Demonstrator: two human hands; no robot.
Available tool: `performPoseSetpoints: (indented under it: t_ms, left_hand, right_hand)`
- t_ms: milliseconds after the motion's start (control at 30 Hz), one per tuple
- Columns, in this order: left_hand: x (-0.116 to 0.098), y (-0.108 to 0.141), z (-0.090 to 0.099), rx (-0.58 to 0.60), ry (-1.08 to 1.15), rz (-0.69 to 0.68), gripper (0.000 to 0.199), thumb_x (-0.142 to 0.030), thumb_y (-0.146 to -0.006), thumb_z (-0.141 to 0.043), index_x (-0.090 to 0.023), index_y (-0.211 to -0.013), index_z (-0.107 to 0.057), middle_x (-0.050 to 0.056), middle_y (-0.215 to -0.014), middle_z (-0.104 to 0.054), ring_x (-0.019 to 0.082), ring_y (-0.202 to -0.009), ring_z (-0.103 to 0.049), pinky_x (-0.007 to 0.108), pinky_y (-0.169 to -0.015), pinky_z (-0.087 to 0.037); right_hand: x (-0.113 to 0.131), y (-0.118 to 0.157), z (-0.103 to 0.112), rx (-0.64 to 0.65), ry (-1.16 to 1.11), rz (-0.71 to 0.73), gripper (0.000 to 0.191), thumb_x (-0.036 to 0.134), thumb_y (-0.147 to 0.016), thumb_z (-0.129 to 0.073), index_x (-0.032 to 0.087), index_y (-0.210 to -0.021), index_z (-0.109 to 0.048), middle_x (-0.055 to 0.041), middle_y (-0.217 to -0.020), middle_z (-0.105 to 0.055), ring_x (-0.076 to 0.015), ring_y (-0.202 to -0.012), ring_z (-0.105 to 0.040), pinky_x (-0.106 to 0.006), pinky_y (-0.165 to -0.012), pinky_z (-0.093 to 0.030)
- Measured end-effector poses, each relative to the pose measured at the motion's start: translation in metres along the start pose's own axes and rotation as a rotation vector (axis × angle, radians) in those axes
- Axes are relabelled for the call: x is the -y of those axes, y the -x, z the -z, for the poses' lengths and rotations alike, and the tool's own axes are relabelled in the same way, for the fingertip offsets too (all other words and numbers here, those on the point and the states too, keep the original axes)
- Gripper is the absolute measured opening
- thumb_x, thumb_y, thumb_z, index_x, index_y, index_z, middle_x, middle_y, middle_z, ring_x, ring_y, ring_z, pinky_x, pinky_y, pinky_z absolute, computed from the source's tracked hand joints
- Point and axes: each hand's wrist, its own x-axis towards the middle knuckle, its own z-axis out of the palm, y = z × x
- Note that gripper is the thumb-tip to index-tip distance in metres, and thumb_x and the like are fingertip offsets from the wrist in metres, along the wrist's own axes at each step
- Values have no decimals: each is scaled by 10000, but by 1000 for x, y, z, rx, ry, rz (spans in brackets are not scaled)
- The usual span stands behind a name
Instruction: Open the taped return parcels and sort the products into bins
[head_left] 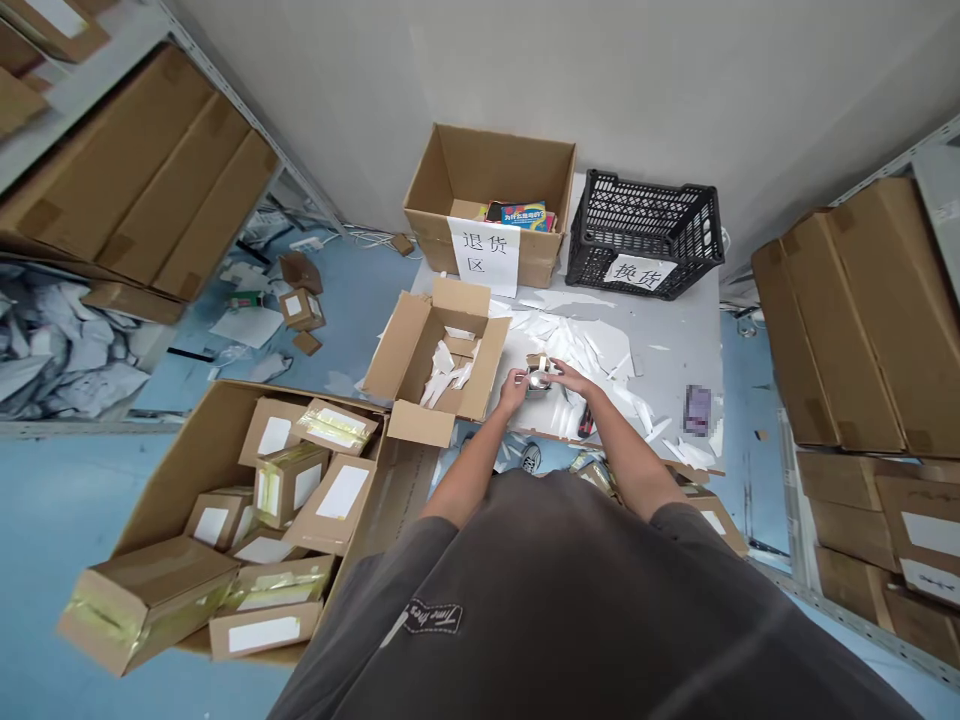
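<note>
Near the front of the worktable point(679, 335), both my hands are at one small shiny-topped box point(538, 376) with brown and pale parts; its exact kind is too small to make out. My left hand point(513, 390) is closed on its left side, fingertips at the edge. From the right, my right hand point(568, 376) grips it with curled fingers. A red-and-black tool point(586, 420) lies just below my right hand. White paper scraps point(559, 340) are strewn behind and beside the box. Left of my hands stands an open carton point(405, 350) with white scraps inside.
At the back stand a large carton point(424, 200) holding colourful books point(525, 215) and a black plastic crate point(645, 235), both with paper signs. A purple, blurred-out item point(697, 410) lies at right. A big box of parcels point(169, 470) is at lower left; shelves with cartons point(847, 320) flank both sides.
</note>
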Motion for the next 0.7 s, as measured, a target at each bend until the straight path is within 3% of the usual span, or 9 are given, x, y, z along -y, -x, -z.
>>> performPoseSetpoints:
  t_ms: [133, 233, 333, 433, 533, 633, 700]
  left_hand:
    - [1, -1, -2, -3, 26, 9, 145, -321, -929, -752, -234, -990, -653, 52, -1056, -763, 220, -1037, -715, 369, -1000, -565]
    - [1, 0, -3, 0, 39, 22, 119, -289, -939, -722, -220, -1023, -674, 73, -1122, -772, 225, -1068, -723, 376, -1028, -560]
    - [-1, 3, -3, 6, 37, 50, 272, -305, -955, -702, -208, -1209, -699, 98, -1189, -774, 242, -1098, -734, 393, -1041, -566]
    - [-4, 5, 0, 45, 47, 12, 497, -305, -958, -678, -215, -1445, -643, 127, -1386, -738, 271, -1258, -700, 420, -1118, -543]
    - [-8, 5, 6, 174, 29, -50, 671, -278, -883, -722, -193, -1537, -597, 146, -1569, -639, 318, -1401, -621, 447, -1206, -488]
    - [-11, 2, 9, 309, -110, -131, 966, -240, -731, -850, -157, -1622, -486, 181, -1590, -606, 360, -1400, -610, 460, -1199, -488]
    - [-13, -1, 8, 321, -274, -166, 1017, -227, -687, -890, -153, -1607, -463, 195, -1538, -632, 374, -1371, -623, 456, -1153, -511]
  right_hand:
    - [0, 19, -8, -212, 157, 159, 661, 587, -831, -791, 238, -1384, -693, -163, -1674, -514, -344, -1550, -496, -514, -1188, -494]
    - [14, 25, -13, -214, 422, 179, 486, 499, -820, -851, 234, -1219, -770, -159, -1686, -494, -363, -1592, -433, -526, -1254, -427]
    - [33, 21, -19, -184, 653, 81, 427, 448, -790, -917, 219, -1125, -788, -156, -1740, -428, -415, -1586, -406, -568, -1263, -416]
    - [47, 13, -27, -112, 773, 10, 477, 418, -747, -964, 199, -1124, -771, -177, -1772, -377, -467, -1565, -397, -602, -1213, -469]
    - [53, 10, -35, -69, 800, -37, 585, 385, -728, -966, 184, -1226, -735, -207, -1769, -368, -475, -1527, -444, -593, -1184, -504]
    - [53, 10, -40, -78, 786, -22, 676, 341, -715, -927, 171, -1325, -689, -223, -1744, -403, -454, -1467, -526, -544, -1152, -532]
    - [54, 12, -39, -87, 754, 40, 737, 311, -692, -897, 172, -1375, -657, -215, -1721, -447, -433, -1442, -561, -507, -1135, -541]
